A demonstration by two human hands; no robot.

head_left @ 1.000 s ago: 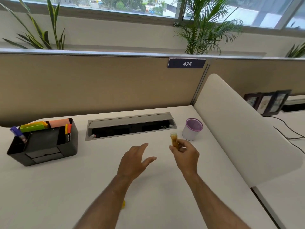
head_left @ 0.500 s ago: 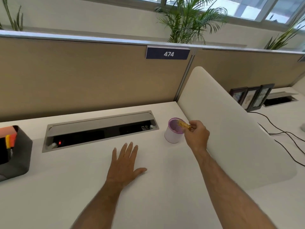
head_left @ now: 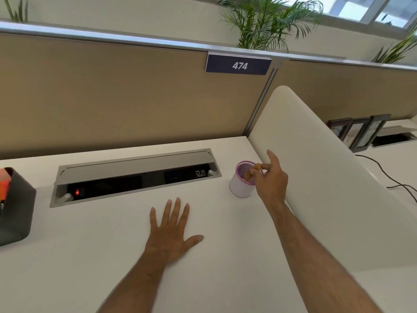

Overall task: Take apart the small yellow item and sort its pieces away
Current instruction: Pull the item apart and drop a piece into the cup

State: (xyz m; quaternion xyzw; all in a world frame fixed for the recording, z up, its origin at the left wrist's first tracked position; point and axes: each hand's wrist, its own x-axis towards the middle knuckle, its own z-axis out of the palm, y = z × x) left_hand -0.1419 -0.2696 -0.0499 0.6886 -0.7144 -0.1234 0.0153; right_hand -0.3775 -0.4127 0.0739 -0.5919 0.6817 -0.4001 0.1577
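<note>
White desk [head_left: 225, 279] noted; left hand [head_left: 171, 233] laid flat on it, fingers spread, nothing held. Right hand [head_left: 269, 179] positioned over the purple-rimmed cup [head_left: 240, 187]. Small yellow piece [head_left: 256, 167] pinched at fingertips, above the cup's mouth.

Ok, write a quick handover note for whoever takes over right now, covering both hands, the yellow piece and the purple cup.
Right hand: over the mouth of the purple-rimmed cup, fingertips pinching a yellow piece, index finger lifted.
Left hand: flat on the desk, palm down, empty.
Cup: upright on the desk beside the white divider; something yellow shows inside it, too blurred to name.
Done: the piece is at the cup.
Left: let go of it into the cup. No other pieces are in view.
</note>
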